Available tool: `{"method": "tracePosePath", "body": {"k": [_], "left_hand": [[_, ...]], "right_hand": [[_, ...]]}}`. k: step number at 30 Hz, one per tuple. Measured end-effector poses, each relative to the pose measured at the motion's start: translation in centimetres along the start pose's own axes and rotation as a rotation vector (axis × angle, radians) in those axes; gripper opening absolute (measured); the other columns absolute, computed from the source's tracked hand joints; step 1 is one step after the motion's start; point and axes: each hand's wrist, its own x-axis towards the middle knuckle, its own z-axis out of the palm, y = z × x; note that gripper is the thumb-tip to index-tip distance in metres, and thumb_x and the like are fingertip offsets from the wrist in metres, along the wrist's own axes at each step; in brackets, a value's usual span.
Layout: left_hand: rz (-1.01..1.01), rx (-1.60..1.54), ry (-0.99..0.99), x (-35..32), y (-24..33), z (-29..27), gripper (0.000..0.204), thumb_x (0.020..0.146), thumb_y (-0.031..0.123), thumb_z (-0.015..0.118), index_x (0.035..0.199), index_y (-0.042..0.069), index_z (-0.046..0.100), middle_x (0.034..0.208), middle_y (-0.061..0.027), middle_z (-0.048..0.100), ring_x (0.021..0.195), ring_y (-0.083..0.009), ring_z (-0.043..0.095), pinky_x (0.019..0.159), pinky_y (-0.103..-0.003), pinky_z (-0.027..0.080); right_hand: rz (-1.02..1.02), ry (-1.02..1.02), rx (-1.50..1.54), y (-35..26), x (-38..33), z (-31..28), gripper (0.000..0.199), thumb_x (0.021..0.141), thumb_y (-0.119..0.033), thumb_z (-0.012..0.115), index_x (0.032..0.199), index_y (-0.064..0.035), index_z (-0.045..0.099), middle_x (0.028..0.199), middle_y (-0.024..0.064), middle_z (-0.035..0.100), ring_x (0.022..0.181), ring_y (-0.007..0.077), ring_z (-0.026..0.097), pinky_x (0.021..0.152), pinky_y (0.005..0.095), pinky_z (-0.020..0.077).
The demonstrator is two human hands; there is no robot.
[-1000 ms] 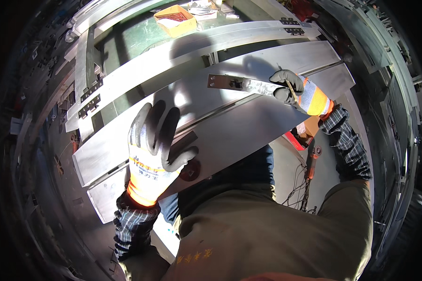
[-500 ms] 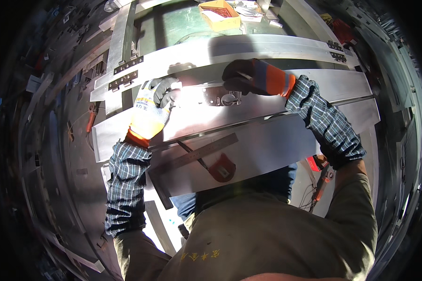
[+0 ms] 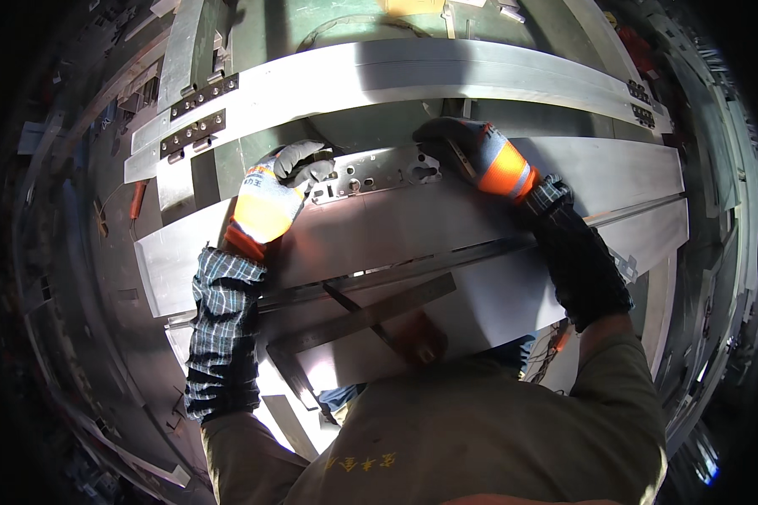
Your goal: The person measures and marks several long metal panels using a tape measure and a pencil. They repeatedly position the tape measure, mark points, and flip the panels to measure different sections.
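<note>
A perforated metal plate (image 3: 377, 172) with round and slotted holes lies along the far edge of a long sheet-metal piece (image 3: 370, 227). My left hand (image 3: 278, 189), in a grey, white and orange glove, is closed around the plate's left end. At its right end, the fingers of my gloved right hand (image 3: 476, 156) are curled close to or against the plate. A slim pencil-like stick (image 3: 460, 158) shows between those fingers; its tip is hidden. Nearer me, a steel square (image 3: 370, 318) and a shaded red tape measure (image 3: 421, 338) rest on another metal sheet.
Beyond the plate runs a pale metal bar (image 3: 312, 84) with dark hinges (image 3: 194, 135) at its left end and more hinges (image 3: 640, 105) at the right. A yellow box (image 3: 413, 7) sits at the far edge. An orange-handled tool (image 3: 137, 199) lies at left.
My view has shifted nearer the work, and the plate is better seen, less washed out by glare. Both hands stay at the plate's ends; the right forearm has passed into shadow.
</note>
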Motion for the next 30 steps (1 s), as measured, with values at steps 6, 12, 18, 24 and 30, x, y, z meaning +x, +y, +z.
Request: {"method": "tracePosePath", "body": {"k": [6,12,18,24,30], "left_hand": [[-0.027,0.166,0.075,-1.2,3.4,-0.7,0.038,0.104,0.023,0.078,0.136,0.002,0.074,0.127,-0.0172,0.078,0.113,-0.0238,0.075,0.1,-0.037,0.059],[0.014,0.237,-0.004,-1.8,1.7,-3.4,0.034,0.1,0.019,0.08,0.129,0.002,0.077,0.12,-0.0191,0.078,0.109,-0.0325,0.075,0.098,-0.041,0.058],[0.036,0.384,-0.073,-1.7,2.0,-4.1,0.026,0.099,0.009,0.074,0.124,0.003,0.079,0.121,-0.0182,0.08,0.116,-0.0412,0.073,0.102,-0.046,0.057],[0.001,0.432,-0.053,-2.2,1.1,-4.2,0.029,0.104,0.014,0.066,0.128,0.006,0.08,0.122,-0.0182,0.08,0.116,-0.0371,0.075,0.102,-0.042,0.057],[0.038,0.468,-0.054,-2.0,1.6,-3.7,0.04,0.093,-0.001,0.062,0.128,0.005,0.08,0.118,-0.0201,0.08,0.111,-0.0386,0.076,0.097,-0.042,0.06]], "right_hand": [[-0.091,0.073,-0.069,2.5,-1.0,-1.0,0.027,0.101,-0.011,0.072,0.127,-0.0052,0.072,0.111,0.0173,0.08,0.104,0.0393,0.076,0.09,0.0463,0.0607],[-0.055,0.003,-0.163,3.2,-1.9,-1.8,0.028,0.095,-0.007,0.075,0.123,-0.005,0.071,0.104,0.0152,0.078,0.098,0.0395,0.075,0.086,0.0468,0.059],[-0.042,-0.03,-0.104,2.8,-1.6,-2.3,0.028,0.094,-0.008,0.076,0.121,-0.0049,0.071,0.098,0.0158,0.076,0.092,0.0391,0.073,0.081,0.0464,0.0579],[0.005,-0.028,-0.15,2.8,-1.9,-2.2,0.035,0.087,-0.003,0.074,0.122,-0.0064,0.071,0.101,0.0157,0.074,0.095,0.04,0.072,0.085,0.0457,0.0578],[0.04,-0.082,-0.113,3.0,-2.1,-2.6,0.043,0.081,0.003,0.069,0.123,-0.0055,0.07,0.108,0.0176,0.073,0.101,0.0422,0.071,0.09,0.0458,0.0581]]}}
